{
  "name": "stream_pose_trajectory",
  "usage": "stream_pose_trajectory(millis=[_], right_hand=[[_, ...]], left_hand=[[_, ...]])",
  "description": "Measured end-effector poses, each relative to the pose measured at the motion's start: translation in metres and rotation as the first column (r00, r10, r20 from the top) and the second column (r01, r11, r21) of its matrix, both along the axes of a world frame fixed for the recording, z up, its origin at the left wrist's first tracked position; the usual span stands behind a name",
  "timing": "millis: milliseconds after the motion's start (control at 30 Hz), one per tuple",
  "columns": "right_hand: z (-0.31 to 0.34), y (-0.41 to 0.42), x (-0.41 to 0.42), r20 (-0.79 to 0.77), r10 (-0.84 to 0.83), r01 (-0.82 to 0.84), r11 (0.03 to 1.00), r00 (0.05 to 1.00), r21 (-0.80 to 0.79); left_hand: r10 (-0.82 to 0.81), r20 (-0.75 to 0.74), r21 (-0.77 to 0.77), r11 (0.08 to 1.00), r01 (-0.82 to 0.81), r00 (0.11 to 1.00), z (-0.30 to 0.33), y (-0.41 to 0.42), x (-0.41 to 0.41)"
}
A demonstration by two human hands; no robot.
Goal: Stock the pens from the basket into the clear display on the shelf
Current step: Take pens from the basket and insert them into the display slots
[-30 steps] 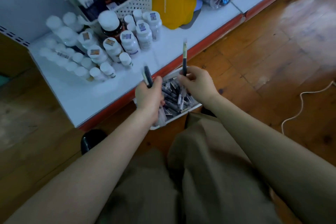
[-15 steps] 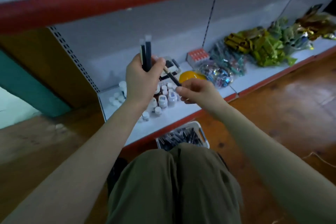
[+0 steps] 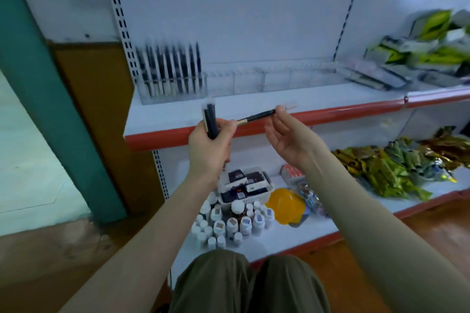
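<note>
Keeping a small bundle of pens [image 3: 210, 119] upright in the curled left hand [image 3: 211, 145] frees the right hand [image 3: 284, 134], pinching one pen [image 3: 256, 117] at its fingertips with palm otherwise open, to feed the partly filled clear display [image 3: 229, 79] on the shelf [image 3: 318, 99], probably one at a time.

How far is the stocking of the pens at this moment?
Done: a row of pens already stands at the left end of the clear display.
In hand: the left hand grips a small bundle of pens; the right hand pinches a single pen.
Left: most display compartments look empty. The basket is out of view.
</note>
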State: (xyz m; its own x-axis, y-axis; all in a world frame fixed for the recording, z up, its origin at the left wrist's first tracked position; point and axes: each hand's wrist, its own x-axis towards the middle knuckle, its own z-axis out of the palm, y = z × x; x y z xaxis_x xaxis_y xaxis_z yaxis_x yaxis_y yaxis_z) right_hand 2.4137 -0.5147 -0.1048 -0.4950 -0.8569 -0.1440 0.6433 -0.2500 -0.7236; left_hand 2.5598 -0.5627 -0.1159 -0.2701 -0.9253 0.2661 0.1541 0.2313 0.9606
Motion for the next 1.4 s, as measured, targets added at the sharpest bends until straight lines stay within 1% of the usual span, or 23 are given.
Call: stream_pose_trajectory(millis=[133, 267, 367, 433, 500, 600, 667, 733, 833, 967, 1167, 1400], right_hand=[[0.031, -0.025, 0.005, -0.091, -0.046, 0.040, 0.997, 0.995, -0.060], [0.063, -0.051, 0.005, -0.184, -0.125, 0.101, 0.986, 0.975, -0.133], [0.087, -0.076, 0.002, -0.344, -0.194, 0.153, 0.978, 0.919, -0.145], [0.101, -0.095, -0.002, -0.498, -0.236, 0.183, 0.971, 0.834, -0.154], [0.109, -0.115, -0.003, -0.662, -0.259, 0.194, 0.966, 0.704, -0.171], [0.112, -0.145, -0.004, -0.841, -0.257, 0.207, 0.962, 0.476, -0.177], [0.111, -0.162, -0.002, -0.912, -0.226, 0.211, 0.964, 0.342, -0.160], [0.108, -0.177, 0.001, -0.942, -0.197, 0.204, 0.968, 0.273, -0.144], [0.104, -0.191, 0.004, -0.962, -0.166, 0.186, 0.974, 0.217, -0.127], [0.101, -0.202, 0.006, -0.982, -0.112, 0.167, 0.982, 0.150, -0.086], [0.091, -0.207, 0.005, -0.992, -0.012, 0.157, 0.988, 0.123, 0.008], [0.080, -0.208, 0.008, -0.994, 0.055, 0.151, 0.986, 0.096, 0.070]], left_hand=[[-0.034, 0.002, -0.005, 0.999, 0.034, 0.999, 0.032, -0.016, 0.001], [-0.034, -0.079, 0.036, 0.999, 0.037, 0.996, 0.059, -0.037, 0.009], [0.007, -0.141, 0.110, 0.994, 0.008, 0.990, 0.075, -0.058, 0.016], [0.028, -0.169, 0.123, 0.992, -0.007, 0.985, 0.083, -0.072, 0.021], [0.037, -0.206, 0.144, 0.990, -0.007, 0.978, 0.088, -0.082, 0.024], [0.066, -0.134, 0.098, 0.994, -0.053, 0.989, 0.090, -0.096, 0.028], [0.082, -0.109, 0.057, 0.995, -0.077, 0.991, 0.090, -0.103, 0.030], [0.093, -0.089, 0.020, 0.996, -0.091, 0.992, 0.090, -0.108, 0.031], [0.093, -0.097, -0.005, 0.996, -0.094, 0.991, 0.090, -0.114, 0.034], [0.053, -0.127, 0.001, 0.999, -0.054, 0.991, 0.090, -0.119, 0.037], [0.036, -0.130, 0.012, 0.999, -0.035, 0.991, 0.085, -0.125, 0.037], [0.019, -0.121, 0.026, 1.000, -0.016, 0.993, 0.080, -0.126, 0.038]])
